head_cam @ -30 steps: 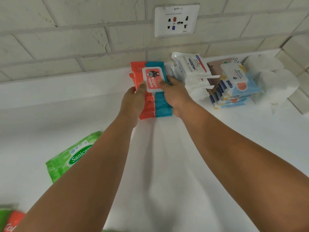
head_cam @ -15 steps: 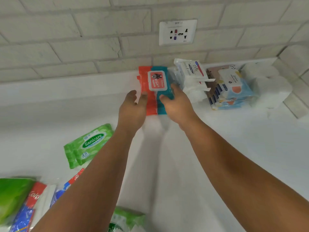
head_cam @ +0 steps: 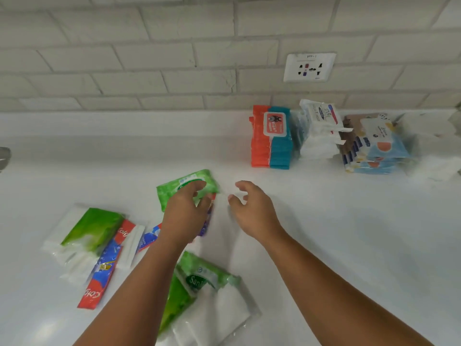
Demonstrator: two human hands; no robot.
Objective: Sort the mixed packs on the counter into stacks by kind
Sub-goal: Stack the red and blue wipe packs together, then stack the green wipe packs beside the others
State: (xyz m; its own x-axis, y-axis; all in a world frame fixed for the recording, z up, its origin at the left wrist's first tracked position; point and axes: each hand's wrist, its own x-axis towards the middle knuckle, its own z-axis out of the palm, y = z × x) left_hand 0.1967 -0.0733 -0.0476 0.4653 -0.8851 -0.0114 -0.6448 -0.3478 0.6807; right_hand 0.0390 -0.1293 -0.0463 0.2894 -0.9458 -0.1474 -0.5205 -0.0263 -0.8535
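Observation:
My left hand hovers over a green Sanicare wipes pack lying flat mid-counter, fingers curled over its near edge; whether it touches the pack is unclear. My right hand is open just right of it, holding nothing. At the back stands a stack of orange-and-teal wipes packs, then a white pack stack and a blue-and-white pack stack. Loose at the left lie a green-and-white pack and red Colgate toothpaste tubes. Another green Sanicare pack lies near my left forearm.
A brick wall with a white socket backs the white counter. White soft packs sit at the far right. A clear-wrapped white pack lies at the near edge. A grey metal object shows at the left border.
Both hands have let go of the orange-and-teal stack and pulled back toward me. The left hand now hovers over the green Sanicare pack; the view has shifted left and down.

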